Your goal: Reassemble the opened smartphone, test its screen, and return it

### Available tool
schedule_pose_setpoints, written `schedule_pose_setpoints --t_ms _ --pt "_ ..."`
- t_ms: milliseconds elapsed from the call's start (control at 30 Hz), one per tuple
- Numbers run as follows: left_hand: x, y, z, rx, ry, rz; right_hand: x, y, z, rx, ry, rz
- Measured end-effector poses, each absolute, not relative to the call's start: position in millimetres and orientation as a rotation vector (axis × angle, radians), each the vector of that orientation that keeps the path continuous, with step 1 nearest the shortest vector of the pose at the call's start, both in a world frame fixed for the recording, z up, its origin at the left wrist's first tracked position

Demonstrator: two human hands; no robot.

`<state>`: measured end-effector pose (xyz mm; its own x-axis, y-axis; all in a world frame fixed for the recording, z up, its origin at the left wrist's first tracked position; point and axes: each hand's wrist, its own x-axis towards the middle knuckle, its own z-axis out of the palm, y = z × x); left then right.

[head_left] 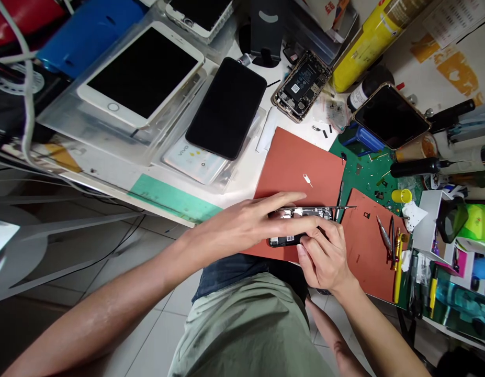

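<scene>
An opened phone (pixel 283 242) with bare inner parts lies on the red-brown mat (pixel 297 162) close to my body. Its thin screen panel (pixel 324 208) is raised and seen nearly edge-on. My left hand (pixel 261 222) reaches across from the left, its fingers on both sides of the panel, holding it up. Against the phone's right part, my right hand (pixel 324 254) has its fingers bent and pinched together. Whatever lies between those fingertips is hidden. A small SIM eject pin (pixel 307 180) rests on the mat beyond my hands.
A black-screened phone (pixel 226 107) and a white phone (pixel 142 76) lie on clear trays at the left. Behind the mat lies another opened phone (pixel 301 86). A second mat (pixel 363 251) at the right bears screwdrivers (pixel 395 243). A yellow can (pixel 368 44) leans at the back.
</scene>
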<state>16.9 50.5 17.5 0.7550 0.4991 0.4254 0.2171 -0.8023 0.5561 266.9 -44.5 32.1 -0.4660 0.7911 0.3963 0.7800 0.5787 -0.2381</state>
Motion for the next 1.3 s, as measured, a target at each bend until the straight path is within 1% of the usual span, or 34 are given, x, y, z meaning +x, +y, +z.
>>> schedule_pose_setpoints --t_ms 100,233,300,533,767,967,1300 --pt "16.4 50.0 18.5 2.435 0.553 0.736 267.7 -45.6 30.5 -1.260 -2.347 0.033" --pt "20.7 48.8 23.7 2.042 0.746 0.521 267.9 -46.7 29.7 -1.269 -2.345 0.039" --pt "22.7 48.3 25.8 1.909 0.800 0.468 267.7 -46.8 29.7 -1.270 -2.347 0.026" --pt "22.2 51.6 30.3 1.963 0.751 0.409 266.0 -47.3 29.2 -1.270 -2.370 -0.010" --pt "17.1 50.0 15.3 2.405 0.581 0.719 263.8 -47.7 30.8 -1.280 -2.404 -0.084" --pt "20.2 54.5 14.1 2.399 0.532 0.844 263.2 -48.1 30.2 -1.278 -2.430 -0.113" --pt "24.0 57.7 17.4 2.372 0.513 0.908 264.1 -47.3 26.3 -1.250 -2.397 -0.124"
